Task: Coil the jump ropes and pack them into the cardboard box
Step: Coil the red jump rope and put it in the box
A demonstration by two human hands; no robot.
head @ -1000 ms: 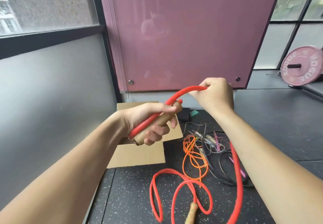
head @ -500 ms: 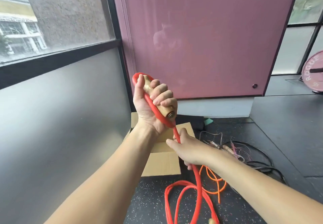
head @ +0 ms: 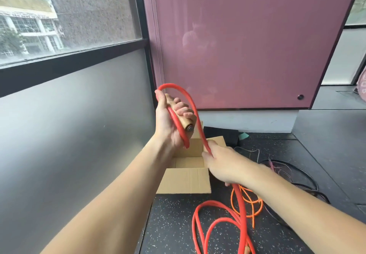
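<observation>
My left hand [head: 170, 123] is raised in front of me, shut on the wooden handle [head: 183, 122] of a thick red jump rope [head: 240, 204] together with a strand of that rope. The rope arcs over the hand and runs down to my right hand [head: 223, 164], which is shut on it lower down. More of the red rope lies in loops on the floor below. The open cardboard box [head: 186, 180] stands on the floor behind and under both hands, partly hidden by them.
A thin orange rope [head: 249, 200] and a tangle of black and thin ropes [head: 293, 172] lie on the dark speckled floor right of the box. A frosted glass wall runs along the left, a maroon panel [head: 247, 45] stands behind the box. A pink weight plate [head: 362, 87] shows at the far right edge.
My right hand brought the red rope up over the handle and down again, so a fresh loop arcs over my left hand. The left hand stays raised with the handle.
</observation>
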